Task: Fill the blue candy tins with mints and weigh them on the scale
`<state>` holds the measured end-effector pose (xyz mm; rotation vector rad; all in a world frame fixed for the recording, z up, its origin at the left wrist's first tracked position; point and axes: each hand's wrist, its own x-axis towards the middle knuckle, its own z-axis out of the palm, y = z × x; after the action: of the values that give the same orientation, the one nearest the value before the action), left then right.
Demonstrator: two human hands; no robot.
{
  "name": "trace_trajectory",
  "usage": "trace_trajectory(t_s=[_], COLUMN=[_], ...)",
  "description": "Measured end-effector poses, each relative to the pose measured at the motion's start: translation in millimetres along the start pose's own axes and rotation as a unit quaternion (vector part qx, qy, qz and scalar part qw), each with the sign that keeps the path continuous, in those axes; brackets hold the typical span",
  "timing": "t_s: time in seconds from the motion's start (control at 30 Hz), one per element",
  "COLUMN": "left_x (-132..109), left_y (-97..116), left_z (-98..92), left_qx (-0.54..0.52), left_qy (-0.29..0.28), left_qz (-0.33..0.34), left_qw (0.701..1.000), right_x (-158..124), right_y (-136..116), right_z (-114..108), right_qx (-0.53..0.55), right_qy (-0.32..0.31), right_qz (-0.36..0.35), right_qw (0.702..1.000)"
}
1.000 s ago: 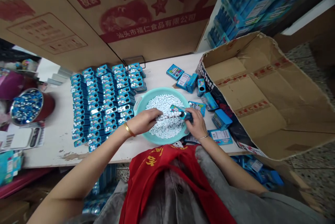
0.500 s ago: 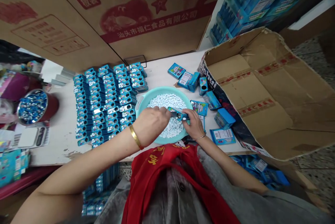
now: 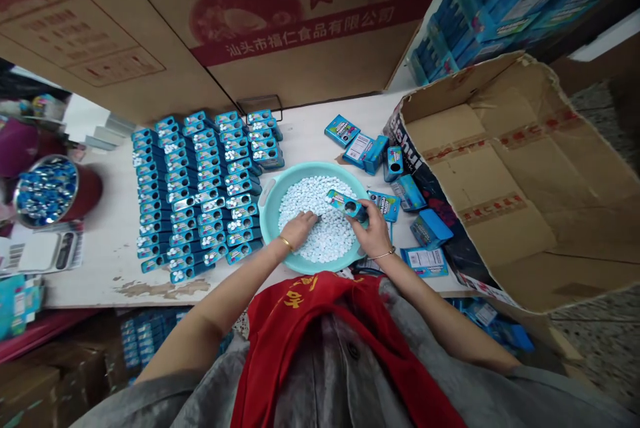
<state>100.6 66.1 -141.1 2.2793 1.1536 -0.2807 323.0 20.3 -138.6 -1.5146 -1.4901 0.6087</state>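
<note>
My right hand (image 3: 375,233) is closed round a small blue candy box (image 3: 343,201), held tilted over the right side of a turquoise basin (image 3: 273,231). A round dark hole shows in the box's top. Small pale candies (image 3: 327,241) fill the basin. My left hand (image 3: 299,231) is down among the candies at the left, fingers closed on a small dark tool (image 3: 319,218), mostly hidden, whose tip pokes out past the fingertips. Left of the basin stand rows of similar blue boxes (image 3: 207,191), several with pale candies showing at their holes.
Loose blue boxes (image 3: 430,228) lie between the basin and an open cardboard carton (image 3: 500,168) at the right. A large printed carton (image 3: 300,75) rises behind the table. Far left are a red tub (image 3: 87,191) of shiny blue wrapped pieces and a small scale (image 3: 43,251).
My left hand has moved from the box's hole down and left into the candies, taking the dark tool along. My right hand still holds the box, now slightly higher. The view has shifted a little.
</note>
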Motion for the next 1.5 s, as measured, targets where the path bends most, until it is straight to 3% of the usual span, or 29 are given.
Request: trace_trajectory(t_s=[0.13,0.23,0.33,0.47,0.63,0.77,0.97,1.13,1.23,1.33,1.5], left_x=[-4.5,-10.8,-22.9,-45.2,-63.4,-65.7,-67.7,-74.6,-78.0,-72.8,-45.6], left_y=[10.8,9.1,4.9,7.8,33.7,68.7,130.9,162.0,154.4,125.4,69.4], left_z=[17.9,15.9,-2.9,-51.2,-117.0,-151.6,-173.9,-180.1,-186.9,-185.2,-153.9], left_qx=[-0.071,-0.11,-0.174,-0.205,-0.116,0.01,0.214,0.298,0.289,0.221,0.084], left_qy=[-0.01,-0.01,0.008,0.055,0.067,0.019,-0.059,-0.075,-0.064,-0.006,0.082], left_qz=[0.035,0.044,0.063,0.114,0.144,0.116,0.005,0.007,0.029,0.055,0.144], left_qw=[0.997,0.993,0.983,0.971,0.981,0.993,0.975,0.952,0.955,0.974,0.983], right_x=[2.2,-0.1,-4.4,-7.8,-7.8,-10.2,-16.7,-20.0,-20.6,-20.2,-12.0], right_y=[4.8,9.5,13.5,14.6,5.3,-3.8,-10.8,-9.5,-8.3,-11.9,-30.9], right_z=[0.7,-4.3,-11.6,-20.7,-22.7,-15.2,-3.5,1.8,2.3,3.1,12.8], right_qx=[0.027,0.039,0.036,0.008,-0.031,-0.041,-0.022,-0.001,0.019,0.053,0.103], right_qy=[0.005,0.015,0.033,0.045,0.005,-0.018,-0.035,-0.04,-0.042,-0.042,-0.064], right_qz=[0.041,0.059,0.069,0.047,-0.024,-0.066,-0.082,-0.062,-0.053,-0.054,-0.036], right_qw=[0.999,0.997,0.996,0.998,0.999,0.997,0.996,0.997,0.998,0.996,0.992])
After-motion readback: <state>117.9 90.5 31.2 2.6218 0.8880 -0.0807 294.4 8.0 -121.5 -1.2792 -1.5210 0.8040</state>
